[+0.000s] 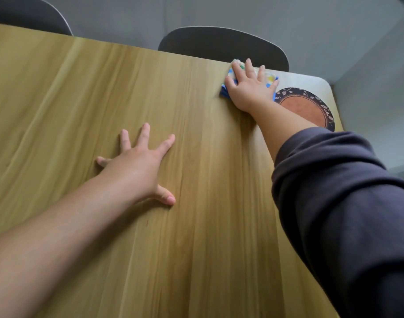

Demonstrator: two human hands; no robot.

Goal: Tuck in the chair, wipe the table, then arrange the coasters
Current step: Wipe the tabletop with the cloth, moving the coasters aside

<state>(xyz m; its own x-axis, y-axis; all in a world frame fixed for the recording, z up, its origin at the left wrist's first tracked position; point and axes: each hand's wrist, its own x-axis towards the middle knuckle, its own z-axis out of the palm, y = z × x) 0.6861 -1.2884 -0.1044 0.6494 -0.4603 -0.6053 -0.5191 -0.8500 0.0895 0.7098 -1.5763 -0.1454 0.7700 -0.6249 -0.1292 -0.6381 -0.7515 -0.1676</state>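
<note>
Head view, looking down over a wood-grain tabletop (81, 99); grain runs from the near side to the far edge.

Left hand (136, 164): flat on the bare tabletop, palm down, fingers straight and spread wide, holding nothing; fingers point toward the far edge, thumb out to the right.

Right hand (249, 88): arm stretched out, dark sleeve (345, 203) pushed up the forearm; palm down on a cleaning cloth (225, 90), fingers straight and apart, pressing rather than gripping; fingertips reach the far edge.

Cloth: pale with a blue border and small coloured marks; lies at the far edge near the right corner; shows on both sides of the hand, so its long axis runs roughly along that edge; the middle is covered, exact shape cannot be told.

Coaster (304, 106): round, rust-brown centre, dark leaf-patterned rim; flat on the tabletop at the right corner, just beside the cloth; near part hidden by the forearm.

Two dark chair backs beyond the far edge: one (219, 42) behind the cloth, one (29, 14) at far left.
</note>
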